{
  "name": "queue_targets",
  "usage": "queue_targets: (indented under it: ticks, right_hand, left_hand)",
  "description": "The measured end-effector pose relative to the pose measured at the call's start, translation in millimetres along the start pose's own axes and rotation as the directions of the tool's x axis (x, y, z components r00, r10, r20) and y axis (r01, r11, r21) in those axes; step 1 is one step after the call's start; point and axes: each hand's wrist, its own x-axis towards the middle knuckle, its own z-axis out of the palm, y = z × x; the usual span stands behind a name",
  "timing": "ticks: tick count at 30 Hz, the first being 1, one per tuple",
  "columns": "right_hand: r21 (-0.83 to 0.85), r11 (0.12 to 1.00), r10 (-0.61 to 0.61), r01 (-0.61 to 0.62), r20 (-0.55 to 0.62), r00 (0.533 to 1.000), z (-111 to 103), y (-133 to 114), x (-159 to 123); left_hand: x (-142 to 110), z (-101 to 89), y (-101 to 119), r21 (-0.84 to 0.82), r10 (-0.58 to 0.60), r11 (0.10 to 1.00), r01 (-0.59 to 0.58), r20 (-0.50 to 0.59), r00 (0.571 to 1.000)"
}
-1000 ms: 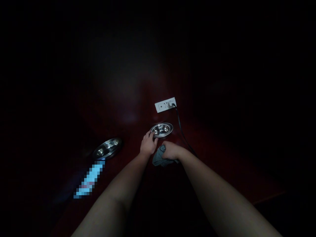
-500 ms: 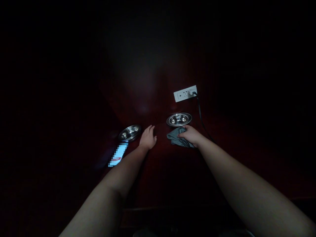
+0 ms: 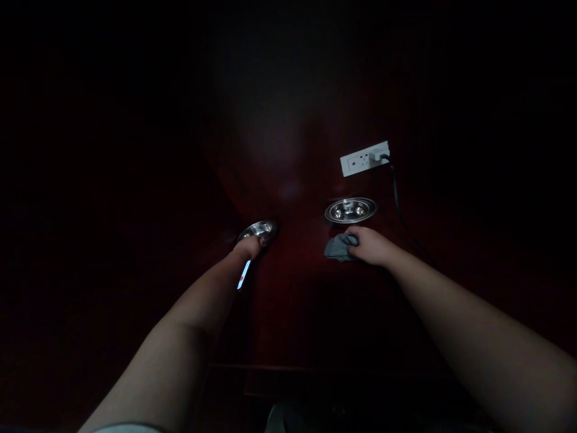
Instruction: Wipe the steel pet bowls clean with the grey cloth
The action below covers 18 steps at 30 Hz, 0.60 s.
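Observation:
My left hand (image 3: 249,247) is at the near rim of a shiny steel bowl (image 3: 260,229) on the left, with its fingers closed there and partly hidden behind the hand. A crumpled grey-green cloth (image 3: 338,248) is in the grip of my right hand (image 3: 372,245), low over the dark red surface. Just beyond the cloth lies a second steel bowl (image 3: 350,211), wide-rimmed and apart from both hands.
A lit phone (image 3: 244,275) lies beside my left wrist, partly covered by the forearm. On the back wall is a white socket plate (image 3: 364,159) with a plug in it. Its black cable (image 3: 396,195) runs down to the right. The table's front edge (image 3: 270,367) crosses below.
My left hand has left the right-hand bowl, moved left and closed at the left bowl's rim. My right hand still holds the cloth near the other bowl. The view has shifted left.

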Motion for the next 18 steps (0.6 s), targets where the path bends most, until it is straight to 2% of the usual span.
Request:
queue_targets:
  ticks: [4,9,14,18]
  right_hand:
    - [-0.065,0.998,-0.012,0.013,0.020,1.000,0,1,0]
    - [-0.113,0.994,-0.009,0.012,0.034,0.999,-1,4,2]
    - [-0.117,0.993,-0.015,0.019,0.037,0.999,0,6,4]
    - [-0.081,0.997,0.004,-0.003,0.017,1.000,-1,5,4]
  left_hand:
    - [4,-10.0,2,0.066,-0.045,0.997,0.036,0.151,0.988]
    - [7,-23.6,3,0.082,-0.083,0.994,0.068,0.199,0.976]
    - [3,-31.7,3,0.066,-0.082,0.995,0.072,0.155,0.985]
    - [-6,-39.0,6,0.027,-0.061,0.998,0.061,0.013,0.998]
